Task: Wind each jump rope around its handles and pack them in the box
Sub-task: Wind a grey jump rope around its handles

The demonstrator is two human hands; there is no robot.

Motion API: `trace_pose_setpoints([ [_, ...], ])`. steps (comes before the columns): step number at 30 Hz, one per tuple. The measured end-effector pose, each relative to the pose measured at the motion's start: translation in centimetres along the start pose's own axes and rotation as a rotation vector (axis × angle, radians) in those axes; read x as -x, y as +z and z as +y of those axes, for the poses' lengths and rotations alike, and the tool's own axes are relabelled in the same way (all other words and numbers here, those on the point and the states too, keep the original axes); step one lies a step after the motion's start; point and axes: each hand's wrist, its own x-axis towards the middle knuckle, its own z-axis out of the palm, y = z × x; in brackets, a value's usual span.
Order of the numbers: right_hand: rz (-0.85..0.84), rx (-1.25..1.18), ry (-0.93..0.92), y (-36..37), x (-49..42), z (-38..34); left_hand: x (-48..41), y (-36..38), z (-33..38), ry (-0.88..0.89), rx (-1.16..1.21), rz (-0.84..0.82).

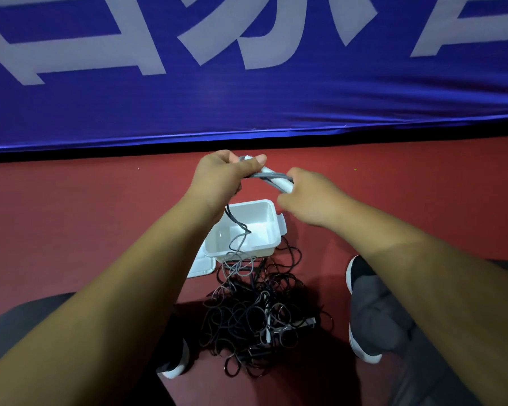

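Note:
My left hand (220,177) grips the upper end of a pair of white jump rope handles (276,178) held in the air above the box. A few turns of grey rope cross the handles. My right hand (308,197) holds their lower end, with its fingers hidden behind the hand. The grey rope (237,238) hangs from my left hand, through the open white plastic box (272,218), down to the floor. Below the box lies a tangled pile of dark ropes (258,315) with white handles in it.
The box's white lid (201,266) lies flat under its left corner. The floor is red. A blue banner (247,83) with large white letters stands just beyond the hands. My two feet in dark shoes with white soles (359,276) flank the rope pile.

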Motion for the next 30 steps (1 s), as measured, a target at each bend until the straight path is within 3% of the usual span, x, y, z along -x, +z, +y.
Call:
trace_pose_setpoints([
  [3,0.049,0.012,0.016,0.0,-0.3,0.2,0.1,0.6,-0.4,0.065,-0.036,0.013],
  [7,0.045,-0.029,0.035,0.0,-0.4,0.4,-0.3,0.7,-0.7,0.023,-0.041,-0.003],
  [13,-0.069,-0.435,0.098,0.0,-0.3,0.3,0.2,0.7,-0.4,0.056,-0.090,-0.181],
  [19,-0.271,-0.761,0.148,-0.8,0.6,-0.3,0.2,0.4,-0.4,0.050,0.160,-0.271],
  [22,-0.295,-0.782,0.153,-0.8,0.7,-0.3,0.2,0.4,-0.3,0.045,0.199,-0.273],
  [26,-0.202,-0.692,0.131,-0.6,0.4,0.1,0.2,0.2,0.2,0.041,0.152,-0.245],
  [30,-0.102,-0.486,0.041,-0.2,0.4,0.1,0.6,0.6,0.7,-0.014,0.071,-0.076],
])
